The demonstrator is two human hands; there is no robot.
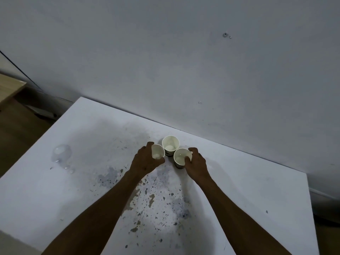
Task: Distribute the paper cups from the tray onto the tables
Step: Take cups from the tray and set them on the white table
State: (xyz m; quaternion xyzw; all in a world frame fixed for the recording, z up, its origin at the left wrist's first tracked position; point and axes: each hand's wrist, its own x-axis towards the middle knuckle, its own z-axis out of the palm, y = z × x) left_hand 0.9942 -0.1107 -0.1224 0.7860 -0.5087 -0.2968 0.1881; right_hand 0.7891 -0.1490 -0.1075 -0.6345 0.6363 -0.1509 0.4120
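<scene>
Three white paper cups stand close together near the far edge of a white, paint-speckled table [239, 190]. My left hand [145, 160] grips the left cup [158, 151], fingers and thumb curled round its side. My right hand [196, 163] grips the right cup [181, 158], with the thumb at its rim. The middle cup [170, 145] stands free just behind them, upright and touching or nearly touching both. No tray is in view.
A grey wall [184, 61] rises right behind the table's far edge. A clear, see-through object [61, 156] lies on the table's left part. Brown floor and the corner of a wooden table [9, 87] show at far left.
</scene>
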